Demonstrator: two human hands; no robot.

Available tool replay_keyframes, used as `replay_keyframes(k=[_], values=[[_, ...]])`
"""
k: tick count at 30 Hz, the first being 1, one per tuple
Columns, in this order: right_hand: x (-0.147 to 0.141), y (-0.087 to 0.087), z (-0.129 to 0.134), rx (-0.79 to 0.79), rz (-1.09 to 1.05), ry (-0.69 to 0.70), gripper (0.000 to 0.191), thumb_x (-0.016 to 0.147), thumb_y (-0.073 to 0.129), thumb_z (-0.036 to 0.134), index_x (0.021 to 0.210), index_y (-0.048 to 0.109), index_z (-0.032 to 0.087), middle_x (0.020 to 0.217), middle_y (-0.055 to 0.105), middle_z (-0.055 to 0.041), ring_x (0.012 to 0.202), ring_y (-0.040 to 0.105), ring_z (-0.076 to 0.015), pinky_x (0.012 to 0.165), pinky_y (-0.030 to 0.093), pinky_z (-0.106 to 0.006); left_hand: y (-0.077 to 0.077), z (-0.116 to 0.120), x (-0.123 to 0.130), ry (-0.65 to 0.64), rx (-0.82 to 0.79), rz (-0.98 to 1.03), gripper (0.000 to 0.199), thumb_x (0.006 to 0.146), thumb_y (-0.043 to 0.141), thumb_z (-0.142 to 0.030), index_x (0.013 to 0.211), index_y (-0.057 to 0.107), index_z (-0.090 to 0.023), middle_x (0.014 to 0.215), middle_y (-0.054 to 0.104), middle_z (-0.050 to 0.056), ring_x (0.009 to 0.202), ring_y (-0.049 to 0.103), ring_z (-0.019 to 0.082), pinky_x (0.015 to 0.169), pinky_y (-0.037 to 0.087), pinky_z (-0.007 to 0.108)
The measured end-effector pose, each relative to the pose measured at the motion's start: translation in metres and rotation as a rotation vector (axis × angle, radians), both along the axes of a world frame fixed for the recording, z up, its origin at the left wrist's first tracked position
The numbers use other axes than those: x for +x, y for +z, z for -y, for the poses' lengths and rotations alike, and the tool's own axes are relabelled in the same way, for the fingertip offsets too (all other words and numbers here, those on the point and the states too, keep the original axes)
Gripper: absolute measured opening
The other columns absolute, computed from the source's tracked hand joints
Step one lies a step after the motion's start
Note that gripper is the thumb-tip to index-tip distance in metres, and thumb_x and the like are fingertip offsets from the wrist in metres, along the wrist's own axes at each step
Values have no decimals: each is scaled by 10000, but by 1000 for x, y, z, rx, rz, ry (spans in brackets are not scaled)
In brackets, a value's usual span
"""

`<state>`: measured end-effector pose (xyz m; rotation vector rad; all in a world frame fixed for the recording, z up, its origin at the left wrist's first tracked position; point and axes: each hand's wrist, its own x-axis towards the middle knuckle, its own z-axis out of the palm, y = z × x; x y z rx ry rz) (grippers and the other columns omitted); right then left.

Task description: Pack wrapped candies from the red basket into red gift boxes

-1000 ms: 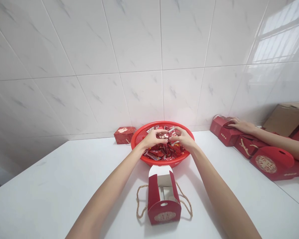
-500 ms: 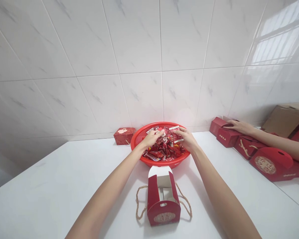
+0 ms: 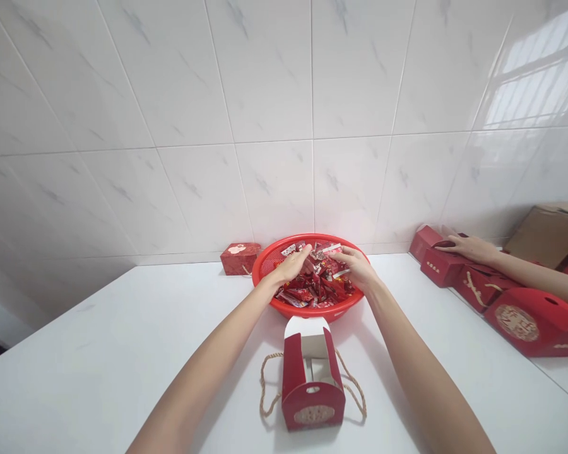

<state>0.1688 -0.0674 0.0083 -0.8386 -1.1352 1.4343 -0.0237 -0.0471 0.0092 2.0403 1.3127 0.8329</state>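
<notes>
A red plastic basket (image 3: pixel 355 301) full of wrapped red candies (image 3: pixel 312 287) stands near the tiled wall. Over its left part is my left hand (image 3: pixel 294 263), fingers stretched out on the candies. My right hand (image 3: pixel 353 266) is over the right part, with its fingers curved around white-edged packets; whether it grips one is hard to tell. In front of the basket, between my forearms, stands an open red gift box (image 3: pixel 313 407) with white inner walls and a rope handle on each side.
Left of the basket sits a small red box (image 3: pixel 239 258). At the right, another person's hand (image 3: pixel 471 248) touches a row of red boxes (image 3: pixel 515 321). Behind them is a brown carton (image 3: pixel 544 236).
The view has shifted slightly, so objects at the right appear farther right. My left fingers look straighter and more spread on the candies. My right hand stays over the basket's right part.
</notes>
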Motion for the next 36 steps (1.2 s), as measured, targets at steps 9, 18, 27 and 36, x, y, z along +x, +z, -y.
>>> replay_keyframes(k=[9, 18, 27, 36], values=[[-1, -2, -5, -32, -118, -111, 232, 541, 829, 259, 717, 690, 199, 676, 719, -1, 612, 642, -163, 550, 533, -269, -6, -5, -16, 59, -86, -355, 141, 691, 663, -209, 819, 720, -192, 870, 763, 45, 869, 698, 248, 770, 509, 298], [-1, -4, -8, -24, -109, -108, 239, 559, 850, 314, 696, 693, 198, 669, 713, -10, 606, 647, -170, 532, 544, -276, -4, -6, -13, 69, -10, -252, 277, 784, 562, -211, 1008, 721, -179, 935, 743, 52, 897, 696, 232, 791, 528, 304], [-2, 2, -1, -80, -63, -98, 178, 594, 835, 258, 702, 717, 179, 655, 712, -23, 538, 627, -160, 456, 516, -269, -1, -3, -9, 57, 120, 101, 270, 826, 588, -258, 1072, 653, -167, 1092, 725, 83, 925, 682, 202, 784, 538, 286], [-2, -2, -5, -60, -52, -106, 196, 602, 833, 261, 727, 706, 180, 689, 727, -28, 597, 655, -168, 474, 531, -254, 8, 3, -8, 296, 52, -172, 265, 818, 482, -163, 932, 721, -161, 1035, 752, 64, 945, 678, 204, 820, 502, 263]])
